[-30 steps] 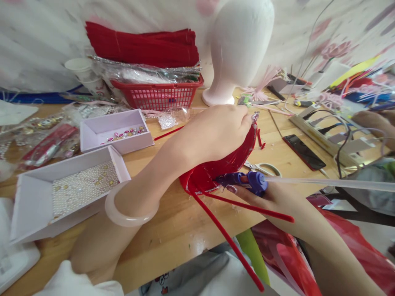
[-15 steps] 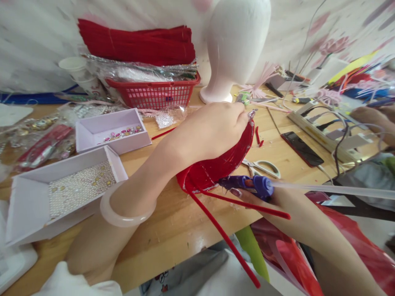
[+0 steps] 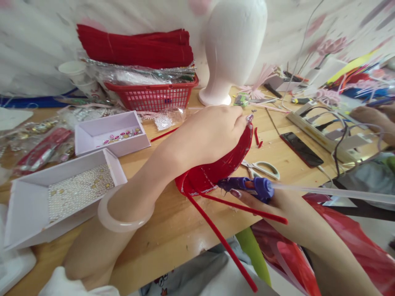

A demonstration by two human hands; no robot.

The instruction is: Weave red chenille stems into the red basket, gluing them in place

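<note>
Light-brown wooden tabletop [image 3: 166, 238]. The left hand [image 3: 219, 129], closed, grips the far end of a curved red fuzzy-textured piece [image 3: 206, 172] between both hands; the right hand [image 3: 277, 201] wraps a blue plastic glue gun [image 3: 261, 188], nozzle beside the piece's near edge.

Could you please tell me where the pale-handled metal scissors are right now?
In the head view, the scissors lie right of centre on the brown wooden table, between the blue plastic glue gun and the flat black phone.
</note>
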